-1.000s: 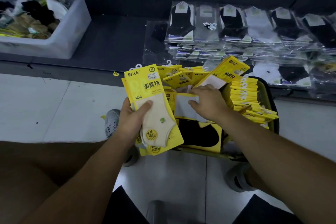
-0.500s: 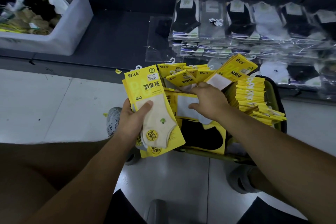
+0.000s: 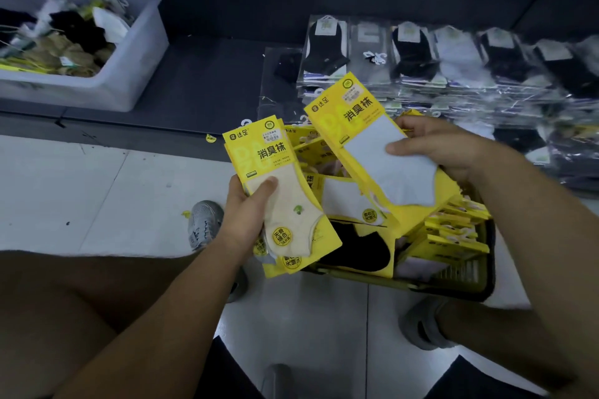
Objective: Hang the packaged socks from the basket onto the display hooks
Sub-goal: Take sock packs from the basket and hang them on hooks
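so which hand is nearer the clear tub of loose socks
Left. The left hand is on the tub's side, below and right of it; the right hand is farther right, over the basket.

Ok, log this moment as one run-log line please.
stage: sorting packs over basket | left hand: holds cream-sock packs | right hand: holds white-sock pack above basket | hung: none visible

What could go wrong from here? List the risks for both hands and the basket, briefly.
1. The left hand pinches a fanned stack of yellow sock packs; the lower packs could slide out.
2. The right hand holds the white-sock pack tilted above the basket; its hanger tab may snag on the upright packs beside it.
3. No display hooks are in view, so hanging means turning away while both hands are full.
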Available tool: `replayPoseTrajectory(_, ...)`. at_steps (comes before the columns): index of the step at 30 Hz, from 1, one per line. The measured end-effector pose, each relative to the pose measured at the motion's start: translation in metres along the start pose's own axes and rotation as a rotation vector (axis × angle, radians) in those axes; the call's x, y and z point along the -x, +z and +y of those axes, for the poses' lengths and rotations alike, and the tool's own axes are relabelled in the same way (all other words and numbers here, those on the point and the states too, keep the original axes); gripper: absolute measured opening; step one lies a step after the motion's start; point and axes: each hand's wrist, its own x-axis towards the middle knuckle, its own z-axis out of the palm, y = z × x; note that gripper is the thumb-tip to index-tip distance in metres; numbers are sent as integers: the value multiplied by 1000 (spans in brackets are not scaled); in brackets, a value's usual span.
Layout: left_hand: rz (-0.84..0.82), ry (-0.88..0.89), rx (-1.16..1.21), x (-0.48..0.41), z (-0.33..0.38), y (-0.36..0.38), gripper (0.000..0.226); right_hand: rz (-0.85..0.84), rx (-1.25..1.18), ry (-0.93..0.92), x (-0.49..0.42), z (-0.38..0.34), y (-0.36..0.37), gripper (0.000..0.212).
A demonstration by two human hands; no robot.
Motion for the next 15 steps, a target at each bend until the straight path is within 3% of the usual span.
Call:
replayPoseTrajectory(3, -80, 36, 48, 4, 7, 19, 40, -26, -141, -1, 6, -3, 29, 43)
replayPoseTrajectory(6, -141, 12, 191, 11, 21, 35, 36, 20, -185, 6, 6, -2, 65, 36)
replayPoseTrajectory(9, -191, 17, 223, 15, 35, 46, 55, 87, -100, -11, 8, -5, 82, 35)
replayPoseTrajectory(13, -177, 156, 19, 17, 56, 51, 38, 112, 106, -59, 17, -25, 77, 35)
replayPoseTrajectory(15, -195, 204, -28, 15, 73, 54, 41, 158, 197, -103, 24, -41, 71, 48)
